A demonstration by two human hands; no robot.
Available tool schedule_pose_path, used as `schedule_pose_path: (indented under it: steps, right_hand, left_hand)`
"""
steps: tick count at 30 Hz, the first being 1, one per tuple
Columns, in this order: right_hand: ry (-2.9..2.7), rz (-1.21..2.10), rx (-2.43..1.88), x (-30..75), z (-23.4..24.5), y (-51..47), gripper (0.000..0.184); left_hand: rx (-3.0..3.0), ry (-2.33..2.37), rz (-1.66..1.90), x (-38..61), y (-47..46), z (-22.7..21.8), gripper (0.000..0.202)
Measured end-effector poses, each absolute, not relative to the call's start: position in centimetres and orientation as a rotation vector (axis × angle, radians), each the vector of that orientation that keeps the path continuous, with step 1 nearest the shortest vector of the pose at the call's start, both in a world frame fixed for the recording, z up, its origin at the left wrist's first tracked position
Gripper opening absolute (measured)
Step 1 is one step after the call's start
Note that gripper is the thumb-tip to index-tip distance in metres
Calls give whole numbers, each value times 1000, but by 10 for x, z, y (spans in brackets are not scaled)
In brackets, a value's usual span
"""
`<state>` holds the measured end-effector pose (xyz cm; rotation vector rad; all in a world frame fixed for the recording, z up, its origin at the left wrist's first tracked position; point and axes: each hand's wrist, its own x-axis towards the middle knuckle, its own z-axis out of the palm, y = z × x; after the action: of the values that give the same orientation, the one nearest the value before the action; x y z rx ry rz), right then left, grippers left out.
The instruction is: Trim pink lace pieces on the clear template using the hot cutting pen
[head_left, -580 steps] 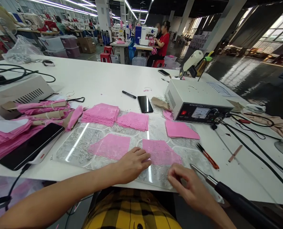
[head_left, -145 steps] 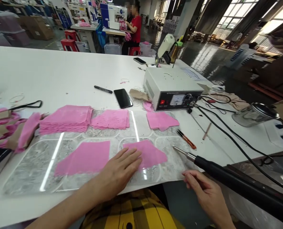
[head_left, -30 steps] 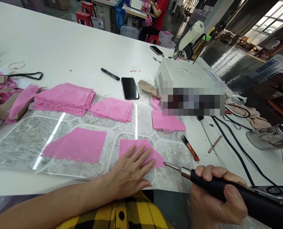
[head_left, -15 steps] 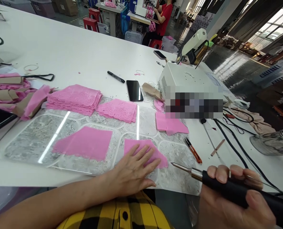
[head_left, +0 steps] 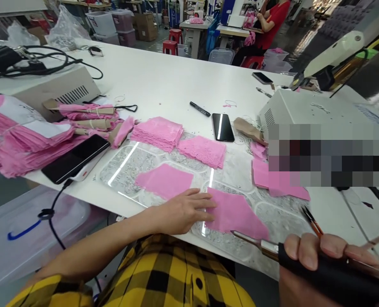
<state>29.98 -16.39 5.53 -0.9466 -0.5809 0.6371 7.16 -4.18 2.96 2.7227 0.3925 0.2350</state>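
Observation:
My left hand [head_left: 187,209] lies with fingers stretched out, its fingertips on the left edge of a flat pink fabric piece [head_left: 235,213]. In my right hand [head_left: 323,264] is a soldering iron [head_left: 270,248] with a black handle and a pointed metal tip. That tip is over or at the lower edge of the same piece; contact cannot be made out. A second pink piece [head_left: 165,180] lies to the left, near my left hand. Both pieces rest on a patterned clear mat [head_left: 119,164]. Behind them sit two stacks of pink fabric, one taller [head_left: 157,133] and one lower [head_left: 203,150].
A grey-white box [head_left: 282,108], partly blurred out, stands at the right with snips [head_left: 312,219] before it. Phones [head_left: 223,127] and a marker [head_left: 200,109] lie mid-table. Pink bundles [head_left: 32,132] and a cabled phone [head_left: 77,157] are at left. A person in red [head_left: 270,27] sits beyond.
The view has swung left. My left hand has slid from the middle of the pink piece to its left edge. The iron's tip has come closer to the piece's lower edge.

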Motion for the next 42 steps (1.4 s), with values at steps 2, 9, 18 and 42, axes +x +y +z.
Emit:
schedule_pose_path:
  steps: [2,9,18,42]
  right_hand:
    - [-629,672,-912,287,58,-160,29]
    - [-775,739,-840,266,56,-147,27]
    - [-893,781,-784,258,51,-136,26]
    - [-910,775,-812,255,54,-136,12]
  left_hand:
    - [2761,372,208,72,-41,26,45]
    - [2783,410,367,71,-41,19,30]
    - [2835,409,357,71,-41,12,38]
    - [2773,366,500,72,-42,3,35]
